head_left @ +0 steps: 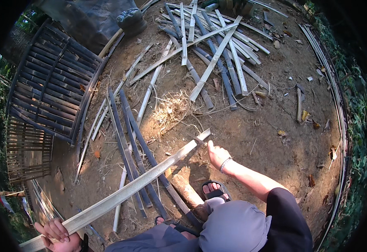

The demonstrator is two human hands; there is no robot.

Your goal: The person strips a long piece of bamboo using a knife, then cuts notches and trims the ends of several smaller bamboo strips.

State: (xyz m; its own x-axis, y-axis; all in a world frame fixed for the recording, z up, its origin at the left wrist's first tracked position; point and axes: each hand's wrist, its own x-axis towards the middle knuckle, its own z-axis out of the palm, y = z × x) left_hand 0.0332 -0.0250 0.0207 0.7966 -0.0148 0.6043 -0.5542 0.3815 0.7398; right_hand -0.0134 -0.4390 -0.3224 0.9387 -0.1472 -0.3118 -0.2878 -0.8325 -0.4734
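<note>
- Bare brown dirt ground (271, 138): carries everything in view, littered with dry leaves and chips.
- Dark woven bamboo-slat panel (53, 80): lies at far left; a second slatted frame (26, 153) sits just below it.
- Loose pile of pale and grey split bamboo strips (217, 46): criss-crossed at top centre, well apart from both hands.
- Row of dark grey bamboo slats (135, 147): flat on the ground, running under the long strip.
- Long pale split bamboo strip (129, 189): runs diagonally from lower left to centre, raised off the ground, far end near the right hand.
- Black plastic sack (132, 21): upright at top, beside a dark sheet; contents not visible.
- Tuft of dry straw-coloured bamboo shavings (173, 110): on the ground just above the strip's far end.
- Short brown log stub (186, 191): lies under the strip, next to a sandalled foot (213, 190).
- Right hand (217, 154): arm extended forward from the dark sleeve, bracelet on wrist, grip closed on a small dark blade tool (201, 140) that meets the strip at its far end; tool shape hard to make out.
- Left hand (55, 236): low at bottom-left edge, fingers wrapped around the strip's near end, grip closed tight on it.
</note>
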